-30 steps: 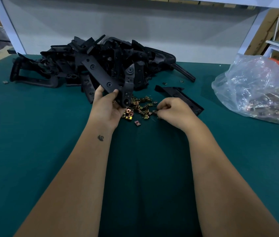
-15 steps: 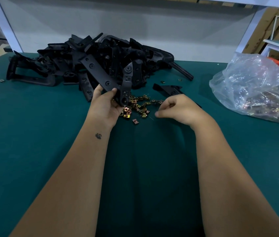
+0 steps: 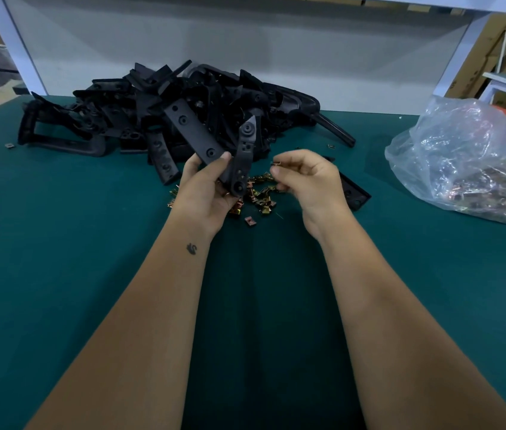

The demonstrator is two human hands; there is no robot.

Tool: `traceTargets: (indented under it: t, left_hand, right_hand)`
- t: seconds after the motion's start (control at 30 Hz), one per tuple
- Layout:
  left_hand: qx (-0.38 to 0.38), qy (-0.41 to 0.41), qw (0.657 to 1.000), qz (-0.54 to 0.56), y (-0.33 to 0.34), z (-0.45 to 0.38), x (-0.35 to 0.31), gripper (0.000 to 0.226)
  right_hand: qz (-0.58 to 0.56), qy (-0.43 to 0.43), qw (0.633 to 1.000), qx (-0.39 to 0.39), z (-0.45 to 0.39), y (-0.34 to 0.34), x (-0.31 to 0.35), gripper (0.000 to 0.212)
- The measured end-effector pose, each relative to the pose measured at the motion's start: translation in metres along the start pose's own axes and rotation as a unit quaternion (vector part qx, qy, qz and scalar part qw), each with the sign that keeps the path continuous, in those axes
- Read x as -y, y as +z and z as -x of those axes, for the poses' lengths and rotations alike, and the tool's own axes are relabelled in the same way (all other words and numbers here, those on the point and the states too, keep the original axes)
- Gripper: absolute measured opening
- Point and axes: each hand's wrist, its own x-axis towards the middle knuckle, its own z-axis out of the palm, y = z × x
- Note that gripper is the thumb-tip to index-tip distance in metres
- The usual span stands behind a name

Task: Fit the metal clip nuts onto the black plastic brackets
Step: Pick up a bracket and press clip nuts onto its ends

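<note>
the left hand (image 3: 206, 193) grips a stiff, light black bracket (image 3: 241, 164) at its bend while the right hand (image 3: 306, 178) pinches a tiny, springy, easily dropped clip nut (image 3: 275, 163) by its edges.

The left hand (image 3: 205, 190) covers the lower corner of the bracket (image 3: 214, 147) and some loose clips (image 3: 259, 193). The clip (image 3: 275, 163) pinched in the right hand (image 3: 307, 178) is too small to read. The bag (image 3: 469, 162) runs off the right edge, its contents blurred.
</note>
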Motion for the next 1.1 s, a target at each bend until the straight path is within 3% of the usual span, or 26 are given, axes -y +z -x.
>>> traceTargets:
  t: [0.27, 0.63, 1.1]
  left_hand:
    - [0.024, 0.017, 0.999, -0.02, 0.002, 0.001, 0.003, 0.026]
    - [0.061, 0.021, 0.997, -0.046, 0.003, 0.004, 0.002, 0.033]
    - [0.103, 0.059, 0.981, -0.154, 0.011, 0.015, 0.005, 0.044]
  right_hand:
    - [-0.152, 0.023, 0.988, 0.007, 0.0, 0.014, 0.006, 0.017]
    - [-0.145, 0.023, 0.989, 0.036, 0.003, 0.016, 0.009, 0.023]
    - [-0.163, 0.071, 0.984, 0.013, -0.001, 0.006, 0.006, 0.057]
